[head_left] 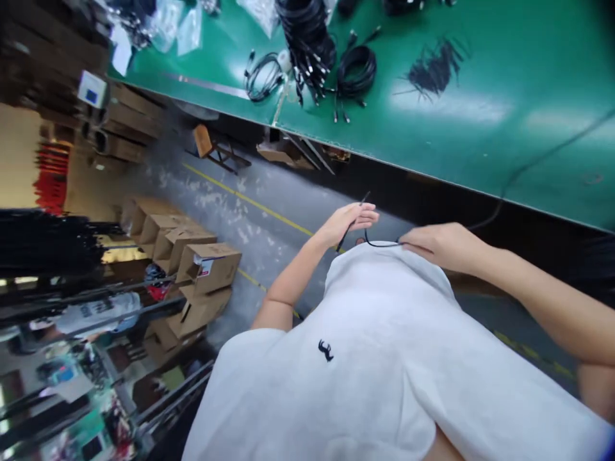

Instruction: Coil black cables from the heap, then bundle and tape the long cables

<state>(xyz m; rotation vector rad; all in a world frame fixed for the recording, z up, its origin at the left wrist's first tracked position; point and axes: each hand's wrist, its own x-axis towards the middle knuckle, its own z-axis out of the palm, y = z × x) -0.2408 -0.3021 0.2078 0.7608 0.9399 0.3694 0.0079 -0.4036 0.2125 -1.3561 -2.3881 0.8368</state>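
A thin black cable (382, 245) runs between my two hands, in front of my white shirt. My left hand (353, 221) is closed on the cable near one end, with its fingers fairly straight; a thin dark straight length crosses the palm and sticks out above and below. My right hand (439, 244) grips the same cable with fingers curled, close to the shirt hem. From behind the right hand the cable trails up over the table edge and off to the right. Both hands are below the edge of the green table (480, 141).
On the table lie a coiled black cable (356, 72), a thick bundle of black cables (307, 45), a thinner loop of cable (264, 77) and a pile of thin black strips (435, 69). Cardboard boxes (211, 262) and a wooden stool (204, 141) stand on the floor at left.
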